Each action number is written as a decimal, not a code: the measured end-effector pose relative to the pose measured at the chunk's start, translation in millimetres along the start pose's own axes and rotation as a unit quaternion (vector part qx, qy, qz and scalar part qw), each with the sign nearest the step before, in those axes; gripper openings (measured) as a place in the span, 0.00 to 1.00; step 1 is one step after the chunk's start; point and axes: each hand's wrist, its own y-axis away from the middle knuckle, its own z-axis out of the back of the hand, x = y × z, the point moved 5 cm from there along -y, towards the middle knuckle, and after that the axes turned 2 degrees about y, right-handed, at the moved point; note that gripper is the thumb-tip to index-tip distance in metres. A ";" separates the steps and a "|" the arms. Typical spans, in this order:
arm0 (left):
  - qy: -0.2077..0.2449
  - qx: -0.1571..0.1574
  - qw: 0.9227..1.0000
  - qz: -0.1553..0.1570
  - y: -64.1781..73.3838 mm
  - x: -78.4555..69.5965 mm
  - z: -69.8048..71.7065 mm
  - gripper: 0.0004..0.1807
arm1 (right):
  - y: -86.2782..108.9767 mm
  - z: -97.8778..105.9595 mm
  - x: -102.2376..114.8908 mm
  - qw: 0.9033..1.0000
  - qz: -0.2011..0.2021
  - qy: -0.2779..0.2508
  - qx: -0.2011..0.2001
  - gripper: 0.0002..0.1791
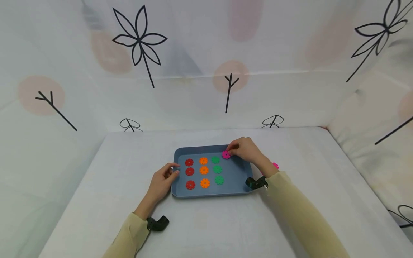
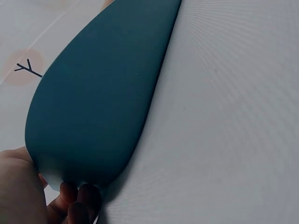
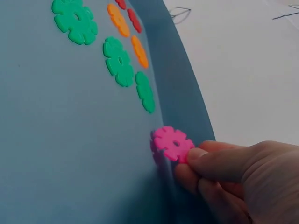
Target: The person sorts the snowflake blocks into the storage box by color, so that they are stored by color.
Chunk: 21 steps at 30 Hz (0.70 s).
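Observation:
A blue-grey tray (image 1: pixel 206 194) lies on the white table. My left hand (image 1: pixel 160 182) grips its left rim, thumb and forefinger reaching over the edge; in the left wrist view the curled fingers (image 2: pixel 88 198) touch the tray's outer wall. My right hand (image 1: pixel 247 149) pinches a pink flower-shaped plastic disc (image 3: pixel 174 143) between thumb and forefinger, at the tray's far right part. To its left stand columns of similar discs: green (image 1: pixel 217 169), orange (image 1: pixel 204 170) and red (image 1: pixel 189 171), three in each. The pink disc is level with the far green disc (image 3: pixel 145 92).
More pink discs (image 1: pixel 275 165) lie on the table right of the tray, partly hidden by my right forearm. A dark wrist camera (image 1: pixel 256 183) overhangs the tray's near right corner. A patterned cloth wall (image 1: pixel 193 100) rises behind the table (image 1: pixel 135 150).

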 end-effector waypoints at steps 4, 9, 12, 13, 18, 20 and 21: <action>-0.002 0.001 1.000 -0.001 -0.2 -0.2 0.3 0.11 | -0.9 -0.8 0.7 1.000 0.001 0.022 0.001 0.05; -0.007 0.001 1.000 0.001 -0.1 -0.6 0.5 0.11 | -1.5 -1.0 1.4 0.999 0.003 0.035 0.004 0.05; -0.006 0.002 1.000 0.004 0.1 -0.1 0.4 0.11 | -1.5 -1.2 1.7 0.999 0.004 0.038 0.006 0.05; -0.006 0.002 1.000 0.003 0.1 0.0 0.5 0.11 | -1.5 -1.2 1.7 0.999 0.004 0.038 0.006 0.05; -0.004 0.004 1.000 -0.005 -0.1 -1.7 0.7 0.11 | -2.0 -1.3 0.5 0.999 0.001 0.035 0.003 0.05; -0.005 0.004 1.000 -0.006 -0.4 -1.5 0.8 0.11 | -2.4 -1.4 0.0 0.999 0.000 0.034 0.002 0.06; -0.005 0.004 1.000 -0.005 -0.5 -0.9 0.8 0.11 | -2.7 -1.6 -0.1 0.999 0.000 0.035 0.002 0.06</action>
